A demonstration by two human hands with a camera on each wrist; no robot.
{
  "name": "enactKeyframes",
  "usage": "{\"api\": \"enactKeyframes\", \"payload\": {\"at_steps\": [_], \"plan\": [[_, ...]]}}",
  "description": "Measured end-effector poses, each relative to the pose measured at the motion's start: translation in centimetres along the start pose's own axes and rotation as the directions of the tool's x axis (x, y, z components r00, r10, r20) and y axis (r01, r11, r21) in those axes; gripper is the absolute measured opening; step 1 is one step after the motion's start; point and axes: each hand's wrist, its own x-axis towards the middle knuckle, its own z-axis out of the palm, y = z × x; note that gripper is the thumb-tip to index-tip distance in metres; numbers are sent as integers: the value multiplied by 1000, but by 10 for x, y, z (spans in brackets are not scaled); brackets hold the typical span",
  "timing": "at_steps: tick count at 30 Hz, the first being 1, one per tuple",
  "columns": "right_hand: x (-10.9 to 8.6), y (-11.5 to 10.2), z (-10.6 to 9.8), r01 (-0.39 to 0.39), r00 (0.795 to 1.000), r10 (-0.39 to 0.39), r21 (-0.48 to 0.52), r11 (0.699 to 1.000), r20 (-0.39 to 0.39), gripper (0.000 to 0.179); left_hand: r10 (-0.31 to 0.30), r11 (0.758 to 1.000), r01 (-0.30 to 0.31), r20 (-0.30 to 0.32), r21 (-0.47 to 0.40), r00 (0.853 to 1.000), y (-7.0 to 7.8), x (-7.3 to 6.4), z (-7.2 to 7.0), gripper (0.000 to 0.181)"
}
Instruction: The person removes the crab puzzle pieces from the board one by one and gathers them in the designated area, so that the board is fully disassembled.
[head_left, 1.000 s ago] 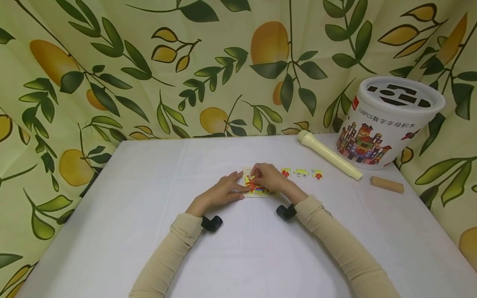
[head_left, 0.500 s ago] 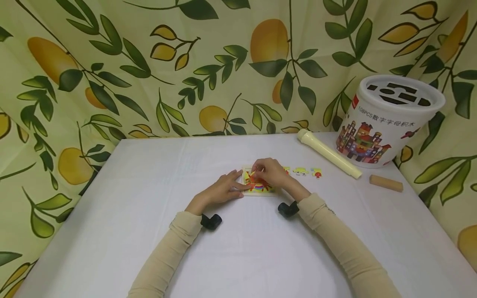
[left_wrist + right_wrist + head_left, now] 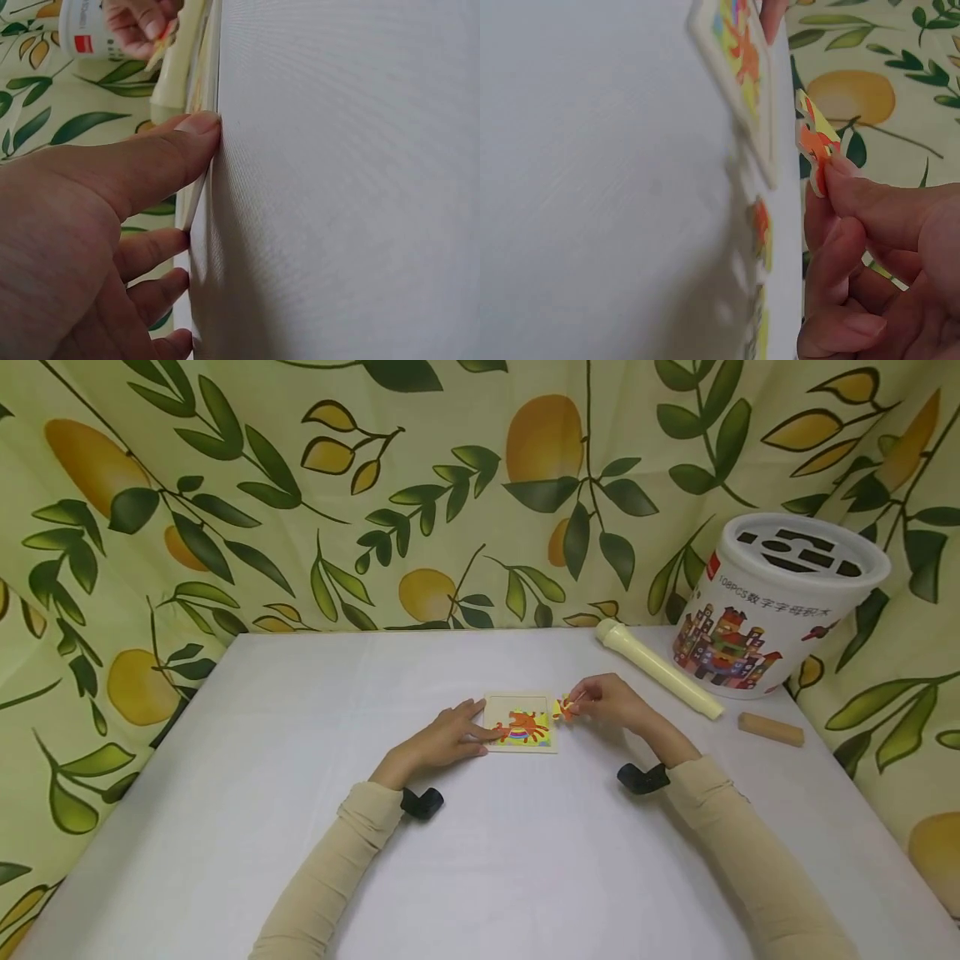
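Note:
A square wooden puzzle board (image 3: 520,700) lies flat on the table; red, orange and yellow picture pieces fill its lower part, while the upper part shows bare wood. My left hand (image 3: 442,737) rests at its left edge, fingers spread, one finger reaching over the picture. In the left wrist view the thumb (image 3: 169,161) touches the board's edge. Just right of the board, my right hand (image 3: 611,700) pinches an orange and yellow puzzle piece (image 3: 817,142) between thumb and fingers, raised off the table. Two loose puzzle pieces (image 3: 762,232) lie below it, hidden by the hand in the head view.
A white block bucket (image 3: 765,602) with a slotted lid stands at the back right. In front of it lie a cream toy microphone (image 3: 660,670) and a wooden block (image 3: 771,729). A leaf-patterned curtain (image 3: 420,510) rises behind the white table (image 3: 315,693).
My right hand has moved right, from over the board to beside it, and holds the puzzle piece there. The board's upper part has come into view. My left hand stays at the edge.

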Motion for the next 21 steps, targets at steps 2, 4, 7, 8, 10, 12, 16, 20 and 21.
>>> {"api": "enactKeyframes", "payload": {"at_steps": [2,4,7,8,10,12,16,20,21], "plan": [[-6,6,-1,-11,1000,11,-1,1000,19,13,-12,1000,12,0,0,1000,0,-1,0,38],[-10,10,0,-20,999,20,-15,1000,28,13,-16,1000,16,-1,3,1000,0,0,0,38],[-15,13,2,-36,999,37,-33,999,20,12,-12,1000,12,-5,-2,1000,-1,0,1,38],[-16,13,3,-38,999,39,-44,998,15,12,-10,1000,10,-4,-3,1000,-1,1,1,38],[-16,14,5,-47,999,47,-55,997,7,12,-8,1000,8,-1,-3,1000,-2,1,1,39],[-15,15,6,-49,999,50,-67,996,1,11,-7,1000,7,-1,-7,1000,-2,1,1,39],[-14,15,8,-26,1000,25,-98,995,-10,9,-10,1000,10,-2,-15,1000,-1,1,1,38],[-14,15,9,-19,1000,17,-124,992,-18,9,-21,999,21,1,-25,1000,-1,0,0,38],[-13,15,10,-23,1000,21,-125,992,-17,10,-22,999,22,2,-27,1000,-1,0,0,38]]}}
